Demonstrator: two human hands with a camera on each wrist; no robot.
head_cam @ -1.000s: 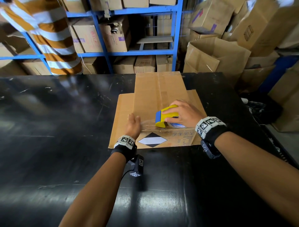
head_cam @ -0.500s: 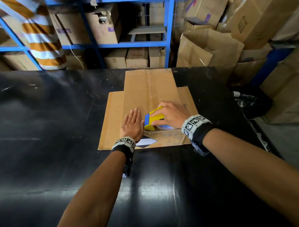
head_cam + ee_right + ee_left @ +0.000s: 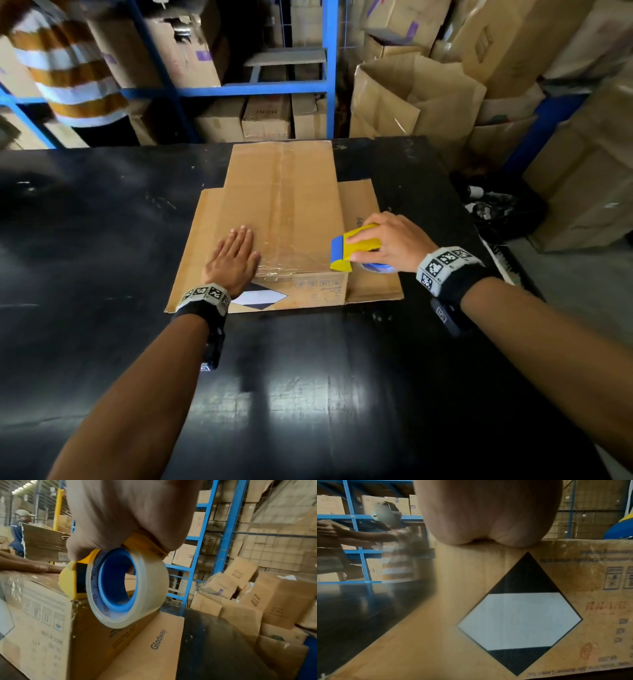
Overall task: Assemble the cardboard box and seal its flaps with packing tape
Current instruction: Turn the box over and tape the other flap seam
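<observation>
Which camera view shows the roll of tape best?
The right wrist view: the tape roll fills the middle, blue core and clear tape plain, under the right hand. The head view shows only a blue sliver. The left wrist view shows a blurred blue edge.

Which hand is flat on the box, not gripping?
The left hand, fingers straight, presses the cardboard box top; the right hand grips the tape dispenser.

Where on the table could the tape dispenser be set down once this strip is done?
Bare black table lies left of the cardboard box, and a wide stretch runs between the box's near edge and the person. Right of the box, past the flat flap, only a narrow strip remains. The right hand holds the tape dispenser there.
</observation>
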